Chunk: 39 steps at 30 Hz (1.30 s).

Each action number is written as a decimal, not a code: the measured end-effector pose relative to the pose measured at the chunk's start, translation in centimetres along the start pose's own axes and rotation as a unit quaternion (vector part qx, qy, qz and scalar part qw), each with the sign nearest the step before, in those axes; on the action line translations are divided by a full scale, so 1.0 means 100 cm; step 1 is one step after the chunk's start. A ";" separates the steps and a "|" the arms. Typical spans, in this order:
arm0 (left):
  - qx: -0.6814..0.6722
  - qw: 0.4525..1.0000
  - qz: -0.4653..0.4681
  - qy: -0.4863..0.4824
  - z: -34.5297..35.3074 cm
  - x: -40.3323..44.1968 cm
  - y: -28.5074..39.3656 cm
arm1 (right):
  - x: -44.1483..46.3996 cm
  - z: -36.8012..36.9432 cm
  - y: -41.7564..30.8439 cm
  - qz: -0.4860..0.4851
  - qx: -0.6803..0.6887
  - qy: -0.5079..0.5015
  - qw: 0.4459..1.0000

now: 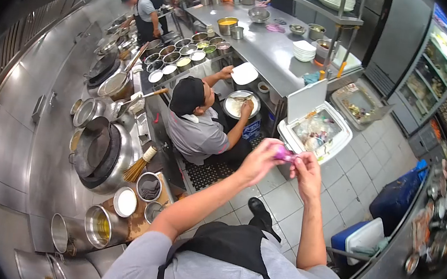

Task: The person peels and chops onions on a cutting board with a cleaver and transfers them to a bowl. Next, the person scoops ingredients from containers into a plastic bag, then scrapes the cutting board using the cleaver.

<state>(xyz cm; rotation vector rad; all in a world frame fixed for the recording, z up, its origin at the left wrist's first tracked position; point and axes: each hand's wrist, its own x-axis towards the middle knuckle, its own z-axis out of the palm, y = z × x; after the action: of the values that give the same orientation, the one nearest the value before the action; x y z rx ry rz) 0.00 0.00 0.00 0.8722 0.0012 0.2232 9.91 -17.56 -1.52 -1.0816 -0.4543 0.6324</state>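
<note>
Between my two hands, out in front of my chest, is a purple-and-white red onion point(285, 154). My left hand point(259, 162) wraps around its left side with bent fingers. The fingertips of my right hand point(307, 173) pinch its right end. Just beyond my hands stands a white bin point(284, 128) with its lid point(306, 100) raised. Scraps and a plastic liner point(318, 129) show inside the bin. Whether the onion's skin is loose cannot be made out.
A co-worker point(198, 120) crouches at left front, holding a white plate point(244, 73) above a metal bowl point(235, 107). A floor tray with scraps point(359, 102) lies beyond the bin. Woks point(97, 148) and pots point(100, 227) line the left stove; a steel counter point(268, 46) stands ahead.
</note>
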 end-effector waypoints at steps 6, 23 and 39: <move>0.221 0.971 -0.084 -0.038 0.029 0.154 -0.079 | 0.069 -0.091 -0.023 -0.069 -0.178 0.160 0.968; -0.143 0.962 -0.211 0.099 0.002 0.313 -0.143 | 0.247 -0.349 0.056 -0.214 -0.622 0.284 0.697; -0.139 0.955 -0.230 0.124 -0.005 0.333 -0.146 | 0.233 -0.224 -0.026 -0.105 -0.334 0.184 0.918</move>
<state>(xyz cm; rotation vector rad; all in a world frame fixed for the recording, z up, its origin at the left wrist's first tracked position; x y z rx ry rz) 35.28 -2.21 -8.36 0.5393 0.3949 -0.1049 41.78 -17.66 -7.45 -1.7336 -0.4571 0.0559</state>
